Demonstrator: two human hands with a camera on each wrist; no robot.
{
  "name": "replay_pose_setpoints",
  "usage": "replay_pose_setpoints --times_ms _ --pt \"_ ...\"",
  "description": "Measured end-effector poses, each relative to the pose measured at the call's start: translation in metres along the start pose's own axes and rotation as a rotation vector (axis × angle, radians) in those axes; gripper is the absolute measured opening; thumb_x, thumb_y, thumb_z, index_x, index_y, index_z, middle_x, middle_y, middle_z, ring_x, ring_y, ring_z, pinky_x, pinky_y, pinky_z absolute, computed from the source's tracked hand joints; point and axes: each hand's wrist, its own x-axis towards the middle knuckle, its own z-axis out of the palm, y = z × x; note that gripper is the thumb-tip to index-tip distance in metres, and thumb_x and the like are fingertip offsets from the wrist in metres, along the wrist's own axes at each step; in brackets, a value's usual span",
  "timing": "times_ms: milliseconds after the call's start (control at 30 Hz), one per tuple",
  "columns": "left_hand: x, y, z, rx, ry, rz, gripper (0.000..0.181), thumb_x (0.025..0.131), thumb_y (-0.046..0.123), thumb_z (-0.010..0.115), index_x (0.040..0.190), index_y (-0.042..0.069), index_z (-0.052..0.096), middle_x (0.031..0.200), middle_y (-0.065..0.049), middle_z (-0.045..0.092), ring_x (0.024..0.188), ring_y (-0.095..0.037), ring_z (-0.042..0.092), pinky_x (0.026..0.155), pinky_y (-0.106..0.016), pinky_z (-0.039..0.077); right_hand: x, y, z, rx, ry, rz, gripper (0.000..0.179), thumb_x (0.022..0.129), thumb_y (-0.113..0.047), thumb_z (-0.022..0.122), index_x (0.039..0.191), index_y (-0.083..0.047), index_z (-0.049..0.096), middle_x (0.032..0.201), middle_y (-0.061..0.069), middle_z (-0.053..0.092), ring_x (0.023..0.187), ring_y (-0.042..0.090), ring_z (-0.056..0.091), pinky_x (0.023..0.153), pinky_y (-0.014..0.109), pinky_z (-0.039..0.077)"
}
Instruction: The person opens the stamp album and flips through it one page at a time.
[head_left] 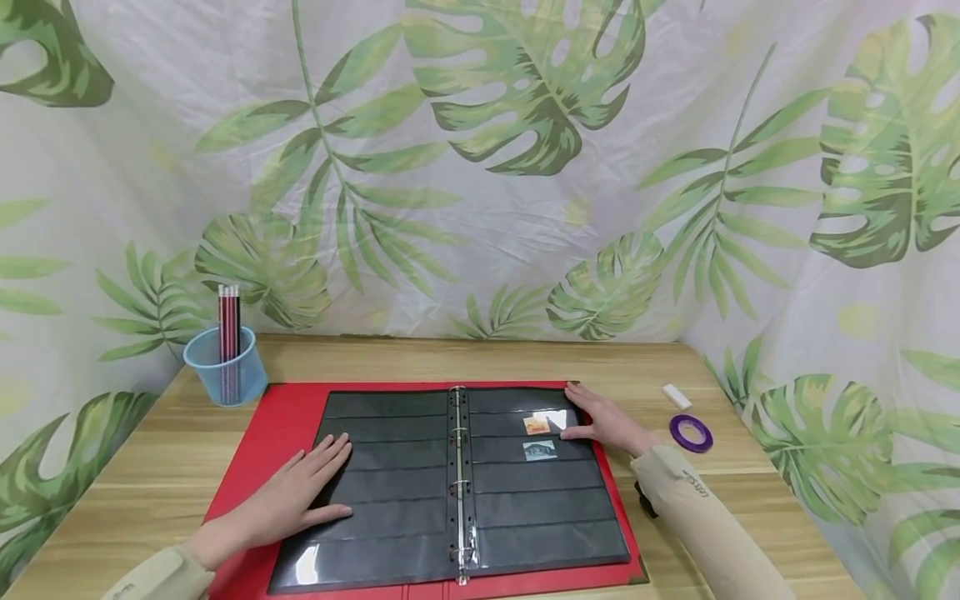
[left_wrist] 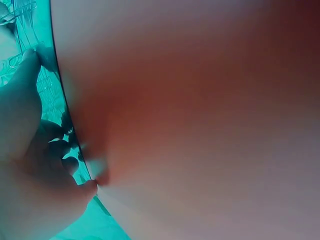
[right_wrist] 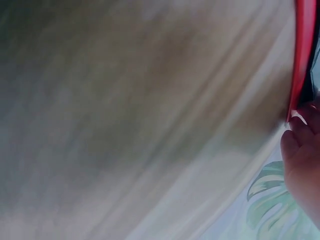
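Note:
A red ring binder [head_left: 247, 442] lies spread flat on the table, with black pocket pages on its metal rings [head_left: 460, 487]. On the left page [head_left: 397, 483] rests my left hand [head_left: 288, 492], its fingers straight and the thumb apart. My right hand [head_left: 606, 423] lies at the upper right edge of the right page [head_left: 540, 492], fingertips and thumb touching it. Two small stamps, an orange one [head_left: 536, 426] and a grey-blue one [head_left: 540, 451], sit in that page's pockets. In the right wrist view, my right hand [right_wrist: 302, 150] is beside the binder's red edge [right_wrist: 302, 50].
A light blue cup [head_left: 243, 375] with several pencils [head_left: 229, 321] stands at the back left. At the right lie a white eraser-like block [head_left: 677, 396] and a purple roll of tape [head_left: 691, 433]. Leaf-patterned cloth [head_left: 480, 208] hangs behind the wooden table [head_left: 675, 500].

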Motion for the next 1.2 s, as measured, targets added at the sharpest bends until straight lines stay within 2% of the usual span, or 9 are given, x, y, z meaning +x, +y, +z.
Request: replay_pose_setpoints --times_ms 467,600,700,800,867,1000,1100,1133,1200 --pt "0.0 0.001 -0.001 0.009 -0.013 -0.016 0.088 0.086 0.062 0.064 0.147 0.001 0.045 0.156 -0.019 0.041 0.142 -0.045 0.04 0.108 -0.066 0.037 0.0 -0.003 -0.001 0.072 0.049 0.0 0.08 0.084 -0.043 0.076 0.144 0.003 0.048 0.154 0.023 0.041 0.142 0.044 0.039 0.113 0.058 0.037" --pt "0.0 0.001 -0.001 -0.001 -0.016 -0.02 0.088 0.086 0.062 0.064 0.147 0.001 0.045 0.156 -0.019 0.041 0.141 -0.045 0.04 0.108 -0.066 0.036 0.0 -0.003 0.0 0.082 0.087 0.017 0.076 0.082 -0.044 0.078 0.139 0.001 0.055 0.151 0.023 0.046 0.138 0.045 0.044 0.11 0.058 0.04" --pt "0.0 0.001 0.0 -0.003 -0.015 -0.02 0.088 0.086 0.062 0.064 0.147 0.001 0.045 0.155 -0.019 0.041 0.141 -0.045 0.04 0.108 -0.067 0.036 0.001 -0.004 0.001 0.083 0.138 0.015 0.07 0.078 -0.041 0.082 0.132 -0.001 0.062 0.136 0.024 0.055 0.119 0.04 0.056 0.1 0.052 0.048" --pt "0.0 0.001 0.0 -0.005 -0.014 -0.02 0.088 0.086 0.062 0.065 0.147 0.001 0.045 0.155 -0.019 0.042 0.141 -0.045 0.04 0.108 -0.067 0.037 0.001 -0.005 0.001 0.089 0.161 0.021 0.067 0.075 -0.039 0.085 0.128 -0.002 0.065 0.115 0.017 0.057 0.096 0.025 0.054 0.085 0.039 0.048" --pt "0.0 0.001 0.0 -0.005 -0.013 -0.018 0.088 0.086 0.061 0.065 0.147 0.001 0.045 0.155 -0.02 0.042 0.141 -0.045 0.041 0.107 -0.067 0.037 0.002 -0.005 0.0 0.102 0.145 0.025 0.068 0.076 -0.038 0.085 0.129 -0.001 0.064 0.109 0.015 0.059 0.088 0.021 0.05 0.08 0.036 0.045" --pt "-0.001 0.001 0.0 -0.007 -0.012 -0.016 0.088 0.086 0.061 0.065 0.147 0.0 0.045 0.155 -0.02 0.042 0.141 -0.045 0.041 0.107 -0.067 0.037 0.003 -0.006 -0.006 0.129 0.07 0.043 0.076 0.08 -0.039 0.082 0.137 0.003 0.055 0.114 0.015 0.066 0.089 0.018 0.054 0.081 0.035 0.048" --pt "-0.001 0.0 0.0 -0.01 -0.015 -0.02 0.088 0.086 0.062 0.064 0.147 0.001 0.044 0.155 -0.019 0.041 0.141 -0.045 0.04 0.107 -0.067 0.037 0.003 -0.008 -0.014 0.189 0.019 0.062 0.078 0.084 -0.034 0.079 0.143 0.005 0.046 0.104 0.016 0.065 0.079 0.016 0.054 0.072 0.032 0.048" --pt "-0.001 0.0 0.0 -0.01 -0.016 -0.022 0.088 0.086 0.062 0.064 0.147 0.001 0.044 0.156 -0.019 0.041 0.141 -0.045 0.04 0.108 -0.067 0.037 0.003 -0.009 -0.016 0.211 0.01 0.059 0.076 0.087 -0.03 0.077 0.145 0.006 0.044 0.097 0.016 0.062 0.073 0.015 0.05 0.067 0.03 0.046" --pt "0.0 0.0 0.0 -0.011 -0.019 -0.023 0.089 0.086 0.062 0.063 0.148 0.001 0.044 0.156 -0.019 0.041 0.142 -0.045 0.04 0.108 -0.067 0.037 0.002 -0.009 -0.022 0.277 0.01 0.05 0.07 0.09 -0.021 0.072 0.145 0.008 0.041 0.093 0.017 0.059 0.07 0.014 0.052 0.06 0.03 0.049"
